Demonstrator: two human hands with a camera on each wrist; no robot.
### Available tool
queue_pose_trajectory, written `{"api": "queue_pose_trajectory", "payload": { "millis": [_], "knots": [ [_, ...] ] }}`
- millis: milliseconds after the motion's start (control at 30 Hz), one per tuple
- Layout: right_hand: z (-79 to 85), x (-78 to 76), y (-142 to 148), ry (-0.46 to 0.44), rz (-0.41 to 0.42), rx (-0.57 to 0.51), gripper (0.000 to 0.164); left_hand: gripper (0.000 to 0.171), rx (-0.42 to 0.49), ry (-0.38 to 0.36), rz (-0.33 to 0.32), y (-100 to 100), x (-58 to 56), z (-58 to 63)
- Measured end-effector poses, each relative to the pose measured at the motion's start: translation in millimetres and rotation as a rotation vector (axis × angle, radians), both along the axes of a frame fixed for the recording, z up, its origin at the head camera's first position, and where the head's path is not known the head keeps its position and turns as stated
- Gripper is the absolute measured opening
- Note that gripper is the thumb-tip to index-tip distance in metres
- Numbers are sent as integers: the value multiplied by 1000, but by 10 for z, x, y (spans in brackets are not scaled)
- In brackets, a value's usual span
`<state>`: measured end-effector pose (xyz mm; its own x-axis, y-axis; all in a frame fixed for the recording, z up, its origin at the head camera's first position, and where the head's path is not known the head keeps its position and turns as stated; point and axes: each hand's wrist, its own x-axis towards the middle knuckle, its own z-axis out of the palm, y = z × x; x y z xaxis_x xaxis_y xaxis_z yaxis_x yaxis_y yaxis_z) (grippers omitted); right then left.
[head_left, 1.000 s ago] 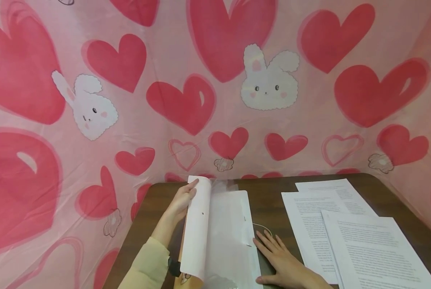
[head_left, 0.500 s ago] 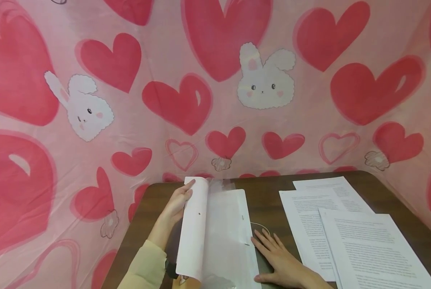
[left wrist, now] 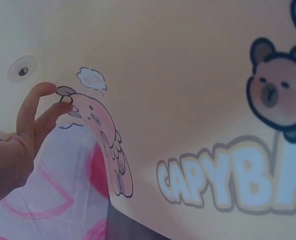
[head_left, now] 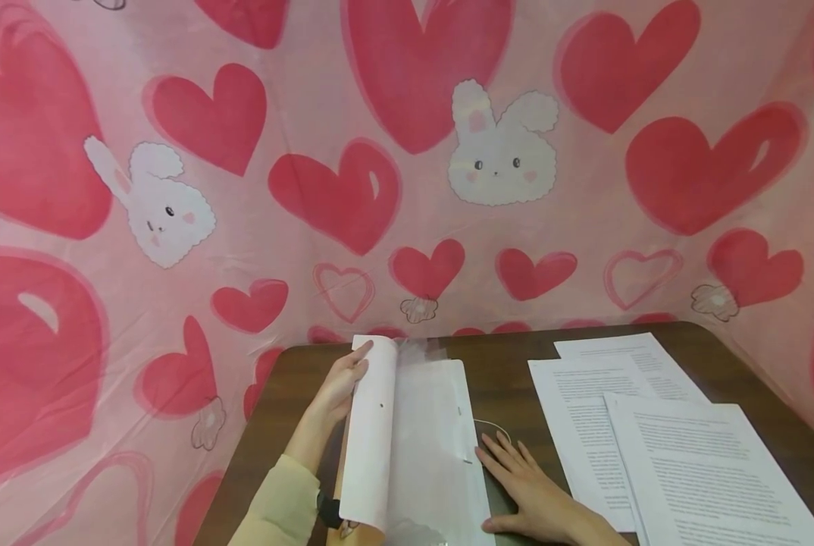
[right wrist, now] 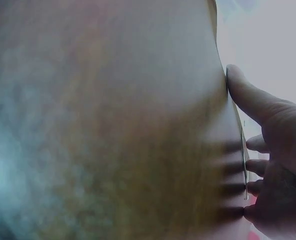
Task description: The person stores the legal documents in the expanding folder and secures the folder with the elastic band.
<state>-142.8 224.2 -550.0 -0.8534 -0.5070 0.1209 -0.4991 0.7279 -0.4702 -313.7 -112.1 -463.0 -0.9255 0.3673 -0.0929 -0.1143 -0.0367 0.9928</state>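
Folder (head_left: 474,478) open — clear plastic (head_left: 424,349) inside | left fingers (head_left: 361,353) — pinching cover (head_left: 369,447) | right fingers (head_left: 503,457) outspread

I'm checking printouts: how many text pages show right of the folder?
3: the rear page, the left page, and the front page overlapping both. More may be hidden beneath.

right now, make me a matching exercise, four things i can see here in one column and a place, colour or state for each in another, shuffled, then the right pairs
Things
1. left hand
2. right hand
3. printed sheets
4. wall cloth

Matches
A. spread out at the right edge of the folder
B. pink with red hearts
C. holding the raised cover
D. overlapping on the right side of the table

Pairs: 1-C, 2-A, 3-D, 4-B
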Motion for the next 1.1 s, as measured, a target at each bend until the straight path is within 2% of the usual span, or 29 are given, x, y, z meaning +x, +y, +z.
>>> {"api": "queue_pose_trajectory", "payload": {
  "millis": [267, 500, 733, 900, 1100],
  "knots": [
    [9, 5, -1, 0, 5, -6, 111, 59, -7, -8, 4, -13, -1, -18],
    [34, 19, 26, -48, -12, -66, 110, 59, -1, -14, 11, 10, -4, 7],
    [-2, 61, 120, 70, -38, -119, 98, 58, 8, -14, 9, 16, -17, -14],
    [19, 67, 199, 101, -68, -160, 90, 59, 16, -10, 3, 17, -15, -19],
    [88, 77, 275, 151, -186, -60, 87, 59, 22, -18, -2, 19, -9, -22]
  ]
}}
